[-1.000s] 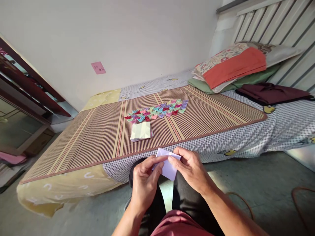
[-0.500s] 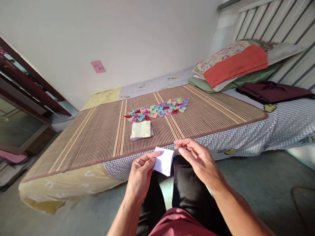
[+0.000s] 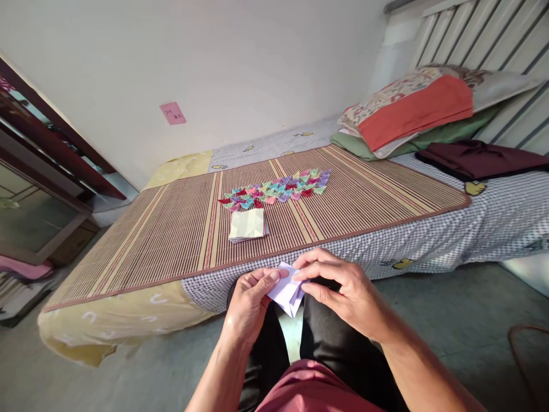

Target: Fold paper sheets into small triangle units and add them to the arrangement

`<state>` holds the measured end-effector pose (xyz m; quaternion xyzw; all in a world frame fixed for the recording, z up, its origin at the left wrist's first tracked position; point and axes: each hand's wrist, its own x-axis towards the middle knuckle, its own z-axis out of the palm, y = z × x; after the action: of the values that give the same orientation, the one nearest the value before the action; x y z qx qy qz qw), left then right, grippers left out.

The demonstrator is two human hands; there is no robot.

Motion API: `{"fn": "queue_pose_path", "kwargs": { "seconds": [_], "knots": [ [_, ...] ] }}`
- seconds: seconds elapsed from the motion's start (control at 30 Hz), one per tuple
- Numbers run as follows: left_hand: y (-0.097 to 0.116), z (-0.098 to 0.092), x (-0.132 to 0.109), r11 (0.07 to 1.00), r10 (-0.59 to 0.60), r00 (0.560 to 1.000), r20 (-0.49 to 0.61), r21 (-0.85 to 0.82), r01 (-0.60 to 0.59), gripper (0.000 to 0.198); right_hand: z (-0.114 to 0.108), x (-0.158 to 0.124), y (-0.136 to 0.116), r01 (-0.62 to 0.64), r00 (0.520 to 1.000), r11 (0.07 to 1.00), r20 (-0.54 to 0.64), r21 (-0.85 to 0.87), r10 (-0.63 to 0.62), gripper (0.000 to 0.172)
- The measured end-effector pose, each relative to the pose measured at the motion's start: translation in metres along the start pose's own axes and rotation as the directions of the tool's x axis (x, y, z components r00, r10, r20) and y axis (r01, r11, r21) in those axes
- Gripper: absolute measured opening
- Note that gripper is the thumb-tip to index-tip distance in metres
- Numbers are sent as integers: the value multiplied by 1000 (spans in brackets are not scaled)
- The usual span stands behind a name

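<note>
A pale lilac folded paper [image 3: 285,292] is held above my lap, its layers parting at the right side. My left hand [image 3: 249,297] pinches its left edge between thumb and fingers. On the right edge, my right hand [image 3: 338,286] has its fingertips closed on the paper's layers. Just beyond, a stack of creased paper squares [image 3: 247,224] lies on the mat, a pale yellow one on top. Behind the stack, rows of small folded paper pieces [image 3: 278,190] in many colours stand close together.
A striped woven mat [image 3: 180,229] covers much of the bed, over a checked sheet [image 3: 412,252]. Pillows [image 3: 416,114] and a folded dark maroon cloth [image 3: 476,159] rest at the right end. A pink paper [image 3: 172,113] is stuck on the wall. A cabinet [image 3: 34,212] stands at left.
My right hand has moved left and down onto the paper and now grips its right edge. The paper has turned, and its layers have opened at that side.
</note>
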<state>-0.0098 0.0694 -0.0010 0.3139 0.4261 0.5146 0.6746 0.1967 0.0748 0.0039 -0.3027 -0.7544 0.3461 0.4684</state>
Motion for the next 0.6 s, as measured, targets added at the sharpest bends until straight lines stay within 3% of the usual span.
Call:
{"fn": "queue_pose_path", "kwargs": {
  "seconds": [0.33,0.5,0.6],
  "knots": [
    [2,-7,-5,997,37,983,181,60,-48,44,5,3,1,-2,998,1000,-64,-8,2,18],
    [-1,-5,-6,982,99,991,90,155,-112,32,11,3,0,-20,997,1000,-74,-2,20,21],
    [-4,-4,-6,967,139,989,54,210,-147,37,13,1,1,-45,996,999,-75,15,46,24]
  ]
}}
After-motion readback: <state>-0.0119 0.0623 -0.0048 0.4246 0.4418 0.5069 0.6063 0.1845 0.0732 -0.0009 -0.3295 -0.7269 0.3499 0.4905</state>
